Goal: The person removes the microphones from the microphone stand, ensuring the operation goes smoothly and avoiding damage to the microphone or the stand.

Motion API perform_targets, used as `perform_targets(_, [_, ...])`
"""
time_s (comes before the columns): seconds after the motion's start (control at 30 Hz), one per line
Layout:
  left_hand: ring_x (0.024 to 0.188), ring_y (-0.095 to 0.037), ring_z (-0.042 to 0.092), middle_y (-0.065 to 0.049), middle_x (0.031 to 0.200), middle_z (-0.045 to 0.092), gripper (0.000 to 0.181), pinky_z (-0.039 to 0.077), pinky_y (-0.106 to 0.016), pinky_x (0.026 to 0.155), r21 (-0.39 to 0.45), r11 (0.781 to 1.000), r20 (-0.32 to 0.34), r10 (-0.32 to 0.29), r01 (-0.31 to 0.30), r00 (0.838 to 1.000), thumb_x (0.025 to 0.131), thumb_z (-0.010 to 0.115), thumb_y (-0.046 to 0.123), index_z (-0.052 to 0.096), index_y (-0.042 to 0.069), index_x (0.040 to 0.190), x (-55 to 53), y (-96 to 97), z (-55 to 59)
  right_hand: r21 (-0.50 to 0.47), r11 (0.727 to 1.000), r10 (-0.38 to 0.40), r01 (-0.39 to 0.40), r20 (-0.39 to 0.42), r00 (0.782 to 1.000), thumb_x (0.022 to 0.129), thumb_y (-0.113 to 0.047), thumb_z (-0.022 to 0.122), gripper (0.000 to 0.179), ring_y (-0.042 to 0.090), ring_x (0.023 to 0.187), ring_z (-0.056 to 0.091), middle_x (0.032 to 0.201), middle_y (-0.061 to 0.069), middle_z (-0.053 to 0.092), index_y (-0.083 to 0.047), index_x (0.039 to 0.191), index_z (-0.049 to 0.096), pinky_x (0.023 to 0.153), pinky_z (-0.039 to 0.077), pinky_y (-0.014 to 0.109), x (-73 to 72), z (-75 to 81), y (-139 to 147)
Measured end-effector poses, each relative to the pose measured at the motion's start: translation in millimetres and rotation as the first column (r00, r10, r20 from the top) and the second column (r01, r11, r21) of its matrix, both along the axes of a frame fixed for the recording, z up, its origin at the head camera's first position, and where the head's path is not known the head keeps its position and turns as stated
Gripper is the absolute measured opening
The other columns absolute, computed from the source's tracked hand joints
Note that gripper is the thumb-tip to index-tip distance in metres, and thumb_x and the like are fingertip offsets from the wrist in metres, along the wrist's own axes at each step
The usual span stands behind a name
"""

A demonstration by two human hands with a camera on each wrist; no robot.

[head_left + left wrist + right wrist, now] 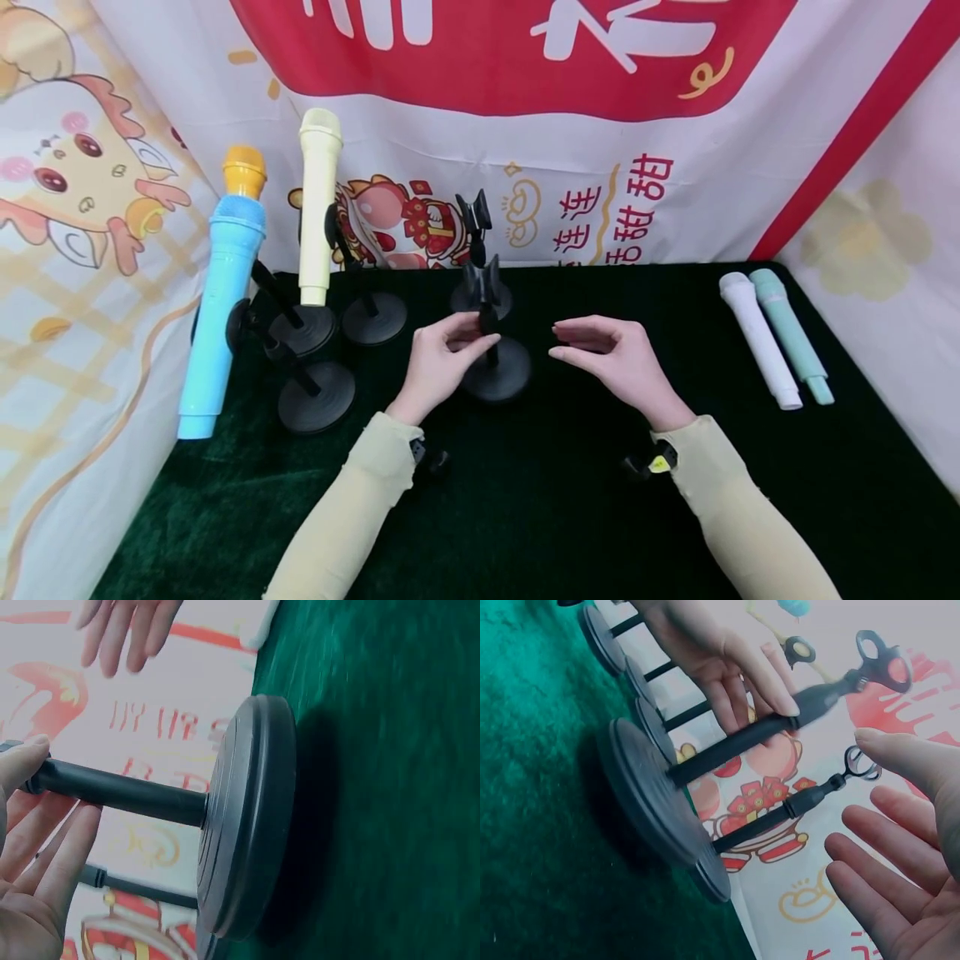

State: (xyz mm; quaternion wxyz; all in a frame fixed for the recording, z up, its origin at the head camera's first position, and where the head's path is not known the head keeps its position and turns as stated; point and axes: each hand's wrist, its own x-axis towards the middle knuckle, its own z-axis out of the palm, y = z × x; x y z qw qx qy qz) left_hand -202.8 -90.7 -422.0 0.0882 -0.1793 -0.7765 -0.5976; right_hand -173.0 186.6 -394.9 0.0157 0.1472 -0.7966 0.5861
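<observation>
My left hand (447, 354) pinches the pole of a black desktop microphone stand (497, 379), thumb on one side and fingers on the other. In the left wrist view the stand's round base (251, 817) shows beside a dark shadow on the cloth; whether it touches the cloth I cannot tell. The stand's clip (885, 664) points upward with no microphone in it. To the right of that stand, my right hand (611, 358) hovers with relaxed fingers, holding nothing. A second black stand (761, 829) with a bare clip is just behind the held one.
At the left, a blue microphone with an orange head (228, 292) and a cream microphone (318, 208) lean upright among several black stands (317, 398). White (761, 342) and green (793, 333) microphones lie on the right of the dark green cloth (525, 517). A printed backdrop (675, 200) rises behind.
</observation>
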Motion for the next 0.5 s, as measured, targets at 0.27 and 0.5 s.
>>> perform_targets(0.27, [0.095,-0.025,0.072,-0.013,0.106,0.074,0.025,0.06,-0.035,0.082,-0.016,0.996,0.013,0.092,-0.092,0.996,0.094,0.076,0.007,0.073,0.002,0.118,4.4,-15.6,17.7,0.046,0.999,-0.025,0.024,0.028,0.999,0.086,-0.04,0.084,0.04,0.017,0.11,0.068,0.118,-0.004,0.071,-0.02,0.119,0.074,0.095,0.055,0.036,2.2,-2.4,11])
perform_targets(0.5, [0.103,-0.028,0.071,-0.012,0.112,0.073,0.032,0.058,-0.041,0.09,0.027,0.992,0.029,0.126,-0.127,0.992,0.09,0.081,0.01,0.072,0.004,0.12,4.0,-24.4,17.6,0.048,0.998,-0.04,0.039,0.026,0.999,0.085,-0.039,0.084,0.042,0.021,0.113,0.067,0.12,-0.002,0.071,-0.018,0.12,0.074,0.095,0.054,0.032,2.3,-4.5,20])
